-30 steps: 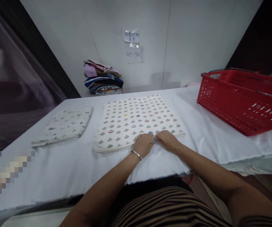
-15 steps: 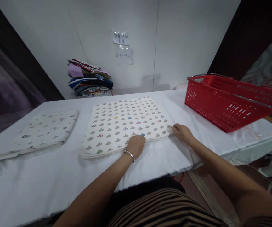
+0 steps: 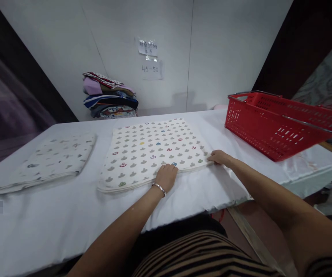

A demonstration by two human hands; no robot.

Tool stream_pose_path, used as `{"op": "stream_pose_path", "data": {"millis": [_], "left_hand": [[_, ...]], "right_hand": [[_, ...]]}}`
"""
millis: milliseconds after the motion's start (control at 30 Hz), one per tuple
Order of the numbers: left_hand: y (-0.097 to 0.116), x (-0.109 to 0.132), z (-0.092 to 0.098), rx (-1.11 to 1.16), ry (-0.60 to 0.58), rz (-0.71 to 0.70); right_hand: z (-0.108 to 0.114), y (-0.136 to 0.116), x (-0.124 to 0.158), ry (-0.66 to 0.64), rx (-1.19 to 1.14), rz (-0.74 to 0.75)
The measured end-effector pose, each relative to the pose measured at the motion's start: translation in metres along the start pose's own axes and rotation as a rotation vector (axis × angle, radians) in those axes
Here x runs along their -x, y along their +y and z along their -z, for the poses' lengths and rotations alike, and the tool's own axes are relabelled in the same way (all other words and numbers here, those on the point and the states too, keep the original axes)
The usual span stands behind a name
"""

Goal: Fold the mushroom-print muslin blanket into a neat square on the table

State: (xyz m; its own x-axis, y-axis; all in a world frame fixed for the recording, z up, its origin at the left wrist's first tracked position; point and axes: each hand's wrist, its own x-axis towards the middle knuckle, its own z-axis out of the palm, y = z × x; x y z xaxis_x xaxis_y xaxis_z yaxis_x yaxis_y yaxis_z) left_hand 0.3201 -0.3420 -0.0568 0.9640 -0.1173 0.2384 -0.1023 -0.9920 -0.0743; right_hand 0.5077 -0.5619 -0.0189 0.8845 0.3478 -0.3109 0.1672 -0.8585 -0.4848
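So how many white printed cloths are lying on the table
2: the larger cloth, with the left hand and right hand at its near edge, and the smaller cloth to its left. Layers could hide others.

Top, person's: striped cloth garment in alternating tan-brown and black bands [image 3: 206, 254], the bands curving crosswise over the torso. Sleeve, right: short, dark, faintly striped, ending on the upper arm [image 3: 330, 266]. Lower garment: plain black cloth [image 3: 183, 231], showing beyond the striped front; cut not discernible. Bracelet, one: narrow, shiny, silver-coloured band [image 3: 159, 189], rounded, worn at the left wrist; surface detail too small to read. Hands, two: left hand [image 3: 166, 178], bare; right hand [image 3: 220, 157], bare. Forearms, two: uncovered, elbow to wrist.
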Motion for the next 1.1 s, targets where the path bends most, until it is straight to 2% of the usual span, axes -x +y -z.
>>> {"op": "stream_pose_path", "data": {"millis": [167, 367, 433, 500, 533, 600, 667, 767, 900, 1100], "left_hand": [[0.011, -0.008, -0.001, 0.031, 0.005, -0.041], [0.025, -0.014, -0.006, 0.038, -0.002, -0.053], [0.025, -0.012, -0.007, 0.032, 0.002, -0.047], [0.026, -0.011, -0.007, 0.022, 0.000, -0.044], [0.026, -0.010, -0.007, 0.019, 0.000, -0.042], [0.027, -0.009, -0.007, 0.024, 0.003, -0.038], [0.029, -0.007, -0.006, 0.042, 0.011, -0.028], [0.030, -0.003, -0.004, 0.051, 0.029, -0.002], [0.022, 0.012, 0.002, 0.000, 0.026, 0.017], [-0.019, 0.058, 0.014, -0.048, 0.012, 0.105]], "right_hand": [[0.008, 0.007, -0.009, 0.083, -0.064, -0.013], [0.005, 0.023, -0.008, 0.147, 0.100, -0.019], [0.000, 0.020, 0.002, 0.263, 0.196, 0.111], [-0.010, 0.010, 0.014, 0.376, 0.278, 0.383], [-0.017, 0.003, 0.020, 0.384, 0.290, 0.556], [-0.033, -0.013, 0.031, 0.279, 0.246, 0.862], [-0.050, -0.027, 0.039, 0.127, 0.199, 1.065], [-0.067, -0.035, 0.043, 0.060, 0.192, 1.179], [-0.076, -0.029, 0.038, 0.110, 0.235, 1.224], [-0.079, -0.024, 0.036, 0.192, 0.341, 1.260]]}}
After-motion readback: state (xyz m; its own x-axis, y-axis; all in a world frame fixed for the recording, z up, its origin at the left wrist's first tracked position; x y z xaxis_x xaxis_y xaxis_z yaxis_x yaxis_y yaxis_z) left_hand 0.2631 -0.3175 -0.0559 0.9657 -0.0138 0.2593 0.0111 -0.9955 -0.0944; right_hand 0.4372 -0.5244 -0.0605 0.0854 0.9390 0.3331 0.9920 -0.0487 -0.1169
